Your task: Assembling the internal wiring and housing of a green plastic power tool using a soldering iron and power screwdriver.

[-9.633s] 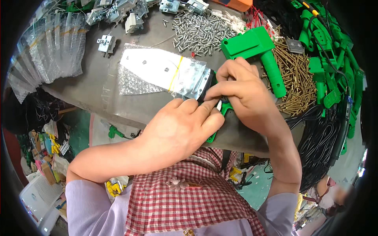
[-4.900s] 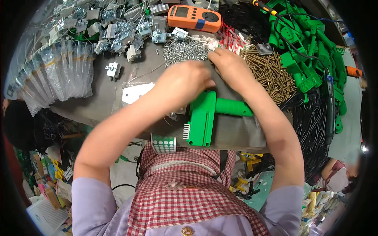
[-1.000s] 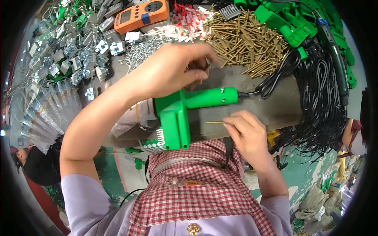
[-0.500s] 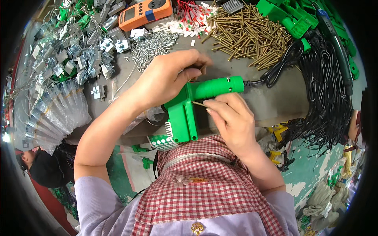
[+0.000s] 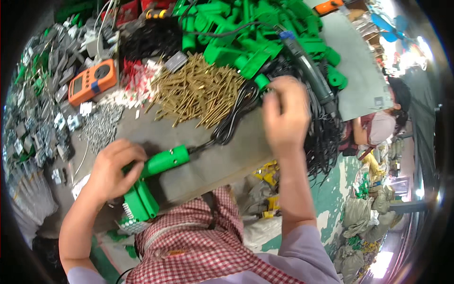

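Note:
My left hand (image 5: 116, 165) is closed over the back of a green plastic tool housing (image 5: 142, 201), its fingers curled at the base of the handle. The round green handle (image 5: 166, 161) points right, and a black cord (image 5: 236, 113) runs from its end to a coil on the bench. White teeth and a perforated strip show along the housing's lower left side. Raised at the right, my right hand (image 5: 287, 116) is slightly blurred, thumb and fingers apart, with nothing visible in it. Close by it are a small green piece (image 5: 261, 80) and a dark pen-shaped electric screwdriver (image 5: 309, 71).
Brass-coloured long screws (image 5: 198, 90) lie heaped mid-bench, silver short screws (image 5: 101, 125) to their left. An orange meter (image 5: 93, 81) sits behind. Green housings (image 5: 255, 42) pile up at the back, black cords (image 5: 321, 151) at the right. Another person (image 5: 378, 125) is at far right.
My right hand has left the housing, where it held a long screw, and moved right and up towards the screwdriver. The whole view has swung right. My left hand stays on the housing.

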Available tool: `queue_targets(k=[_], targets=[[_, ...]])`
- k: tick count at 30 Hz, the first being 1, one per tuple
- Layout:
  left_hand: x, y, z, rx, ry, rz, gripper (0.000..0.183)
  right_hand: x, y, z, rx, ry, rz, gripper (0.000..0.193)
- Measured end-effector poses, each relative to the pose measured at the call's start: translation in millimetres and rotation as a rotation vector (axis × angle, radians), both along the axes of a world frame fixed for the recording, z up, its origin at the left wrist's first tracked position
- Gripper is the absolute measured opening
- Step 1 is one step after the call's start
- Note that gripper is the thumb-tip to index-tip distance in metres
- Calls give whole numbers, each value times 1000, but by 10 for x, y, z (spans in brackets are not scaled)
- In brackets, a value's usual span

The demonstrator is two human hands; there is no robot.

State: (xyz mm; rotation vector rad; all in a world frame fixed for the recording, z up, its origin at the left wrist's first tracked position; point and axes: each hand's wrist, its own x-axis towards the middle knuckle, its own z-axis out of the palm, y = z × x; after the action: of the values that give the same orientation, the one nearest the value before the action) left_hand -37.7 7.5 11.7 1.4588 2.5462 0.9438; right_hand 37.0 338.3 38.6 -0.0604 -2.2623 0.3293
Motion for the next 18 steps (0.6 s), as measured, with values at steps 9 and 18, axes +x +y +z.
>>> queue_targets(k=[9, 18], targets=[[168, 217, 173, -22, -53, 31, 69, -100, 1138, 832, 102, -512, -192, 63], [78, 333, -59, -42, -116, 19, 58, 43, -161, -37, -1571, -32, 720, 64]])
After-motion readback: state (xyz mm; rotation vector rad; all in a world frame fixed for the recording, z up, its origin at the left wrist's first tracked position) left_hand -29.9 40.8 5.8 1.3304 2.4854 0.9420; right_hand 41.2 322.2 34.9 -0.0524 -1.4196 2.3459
